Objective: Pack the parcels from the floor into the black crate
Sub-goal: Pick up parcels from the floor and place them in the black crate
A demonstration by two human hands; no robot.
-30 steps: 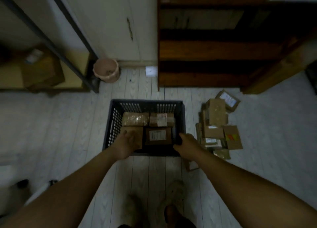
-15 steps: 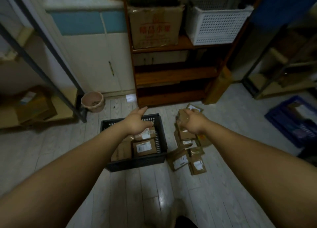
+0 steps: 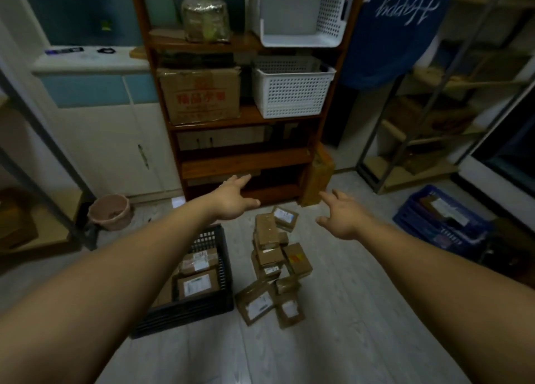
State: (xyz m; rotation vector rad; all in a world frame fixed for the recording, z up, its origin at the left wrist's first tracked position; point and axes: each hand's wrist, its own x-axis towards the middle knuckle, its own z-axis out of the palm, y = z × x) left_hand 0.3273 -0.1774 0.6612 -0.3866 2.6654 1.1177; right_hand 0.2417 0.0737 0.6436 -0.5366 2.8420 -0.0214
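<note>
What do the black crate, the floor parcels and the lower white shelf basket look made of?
Black crate: looks like moulded plastic, matte; its walls are an open lattice.
Parcels on the floor: brown cardboard, shiny in patches, probably clear tape, with white paper labels.
Lower white basket: plastic by the look, evenly perforated walls, smooth rim.

I read white script "Happy", upside down, on the blue cloth (image 3: 405, 22). Red Chinese characters on the shelf carton (image 3: 199, 97) are blurred. Labels on the parcels (image 3: 272, 256) are illegible.
</note>
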